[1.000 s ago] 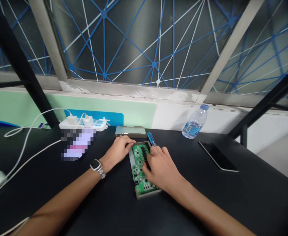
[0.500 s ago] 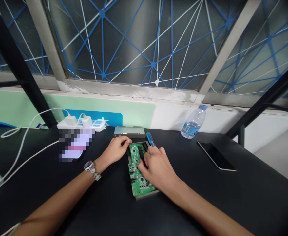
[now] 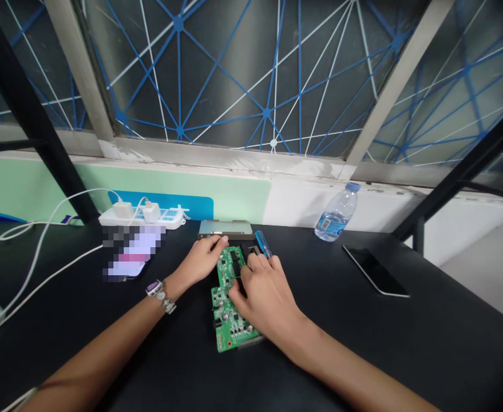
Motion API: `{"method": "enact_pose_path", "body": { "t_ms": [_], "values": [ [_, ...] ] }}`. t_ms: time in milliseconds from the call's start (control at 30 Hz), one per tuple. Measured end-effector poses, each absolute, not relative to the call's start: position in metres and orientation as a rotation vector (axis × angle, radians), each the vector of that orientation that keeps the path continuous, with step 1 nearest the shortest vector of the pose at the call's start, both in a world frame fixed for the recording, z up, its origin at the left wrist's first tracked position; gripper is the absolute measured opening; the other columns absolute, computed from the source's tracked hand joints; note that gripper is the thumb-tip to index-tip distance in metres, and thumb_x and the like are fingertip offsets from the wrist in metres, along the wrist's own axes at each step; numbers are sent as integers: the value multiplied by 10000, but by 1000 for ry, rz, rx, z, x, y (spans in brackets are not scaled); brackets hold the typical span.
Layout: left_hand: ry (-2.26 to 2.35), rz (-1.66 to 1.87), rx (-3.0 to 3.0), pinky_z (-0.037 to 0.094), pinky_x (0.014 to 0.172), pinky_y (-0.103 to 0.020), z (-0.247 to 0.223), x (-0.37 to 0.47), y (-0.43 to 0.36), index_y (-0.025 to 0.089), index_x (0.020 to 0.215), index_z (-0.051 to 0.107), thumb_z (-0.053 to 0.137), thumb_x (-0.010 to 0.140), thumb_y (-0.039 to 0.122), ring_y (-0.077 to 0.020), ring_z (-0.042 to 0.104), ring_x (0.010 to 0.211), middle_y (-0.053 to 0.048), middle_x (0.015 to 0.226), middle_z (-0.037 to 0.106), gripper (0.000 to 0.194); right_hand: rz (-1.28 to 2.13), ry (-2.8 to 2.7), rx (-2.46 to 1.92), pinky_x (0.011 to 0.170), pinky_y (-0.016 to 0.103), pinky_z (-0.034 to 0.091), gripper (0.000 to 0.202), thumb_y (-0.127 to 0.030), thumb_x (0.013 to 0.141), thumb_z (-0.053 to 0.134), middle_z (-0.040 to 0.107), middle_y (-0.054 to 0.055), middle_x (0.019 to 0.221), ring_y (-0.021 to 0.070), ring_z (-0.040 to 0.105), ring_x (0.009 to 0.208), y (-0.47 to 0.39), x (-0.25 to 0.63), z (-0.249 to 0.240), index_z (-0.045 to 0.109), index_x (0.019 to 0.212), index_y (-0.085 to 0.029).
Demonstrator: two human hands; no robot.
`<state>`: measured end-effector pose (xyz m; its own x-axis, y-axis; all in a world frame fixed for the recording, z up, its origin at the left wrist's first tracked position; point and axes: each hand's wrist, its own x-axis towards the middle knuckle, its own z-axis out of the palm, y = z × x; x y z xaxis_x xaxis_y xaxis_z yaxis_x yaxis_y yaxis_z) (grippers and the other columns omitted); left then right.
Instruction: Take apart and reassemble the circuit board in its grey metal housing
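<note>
A green circuit board (image 3: 229,320) lies over a metal frame (image 3: 251,342) on the black table, its left part sticking out past the frame. My right hand (image 3: 262,292) rests over the board's right side with curled fingers, thumb on the board; its grip is partly hidden. At the board's top left corner is my left hand (image 3: 204,260), fingers together and thumb near the tips, touching the corner area. A blue screwdriver handle (image 3: 262,243) lies just beyond my right hand. Behind the board sits a flat metal box (image 3: 226,229).
A water bottle (image 3: 337,214) stands at the back right, with a dark tablet (image 3: 373,272) in front of it. At the left are a lit phone (image 3: 135,252), a white power strip (image 3: 169,217) and white cables (image 3: 40,257).
The circuit board has shifted left and slightly toward me relative to the frame. My right hand has moved left with it; my left hand has barely moved.
</note>
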<state>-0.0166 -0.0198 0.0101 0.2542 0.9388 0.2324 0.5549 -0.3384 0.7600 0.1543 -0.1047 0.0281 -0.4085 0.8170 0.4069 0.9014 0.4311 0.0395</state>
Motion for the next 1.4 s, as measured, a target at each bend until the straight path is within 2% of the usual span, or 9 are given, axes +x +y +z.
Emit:
{"method": "enact_pose_path", "body": {
  "t_ms": [133,267,333,467,600,900,1067,1233,1400],
  "values": [
    [1311,1068,1833,445,982,-370,18,-15,-25,199,1048,658,389,961,560,-250,629,1084,-60,1097,711,458,-203,-2243,-1437,744,378,300,260,-294,903,497,554,50,789,217,522,804,-102,157,33,545,672,-185],
    [1041,1193,1519,476,968,-372,29,-9,-38,199,1215,552,471,935,544,-246,588,1155,-88,1223,634,452,164,-2028,-1341,753,339,326,281,-276,950,473,506,3,760,166,511,758,-95,164,33,484,684,-188],
    [881,1119,1334,512,919,-373,32,-5,-48,218,1287,487,531,911,528,-255,581,1169,-101,1270,603,490,367,-1933,-1238,735,318,351,304,-295,977,437,483,-3,757,155,499,737,-93,167,32,455,691,-195],
    [658,892,1140,543,806,-362,29,2,-66,234,1291,488,584,900,480,-263,618,1089,-113,1241,617,471,648,-1821,-1086,668,281,382,337,-358,996,416,453,-5,764,146,474,703,-92,169,29,422,694,-208],
    [636,895,1120,529,722,-317,27,4,-73,232,1266,517,615,899,445,-263,610,1066,-107,1214,616,436,720,-1834,-1059,685,271,392,313,-355,1002,428,479,-2,786,144,486,731,-93,173,26,485,738,-196],
    [695,894,1181,516,793,-409,26,2,-73,226,1319,487,633,885,462,-287,612,1056,-97,1116,625,514,962,-1720,-996,699,263,414,223,-358,998,458,545,-12,775,135,520,721,-96,183,30,569,895,-195],
    [709,901,1199,517,788,-411,27,2,-72,225,1302,499,632,877,485,-287,610,1049,-94,1100,628,516,962,-1691,-963,737,289,420,180,-377,992,483,551,-4,816,146,524,762,-98,182,27,532,947,-209],
    [771,914,1208,526,796,-420,27,0,-71,214,1306,490,644,864,502,-285,609,1042,-103,1091,628,550,980,-1696,-845,666,286,381,214,-409,944,562,470,-23,787,140,442,710,-106,183,33,452,932,-225],
    [787,925,1235,545,792,-403,31,-5,-67,228,1359,472,637,873,494,-283,628,1045,-130,1151,634,578,1102,-1750,-803,657,290,366,236,-364,894,646,462,-29,752,133,426,681,-105,188,38,463,909,-216]
  ]
}}
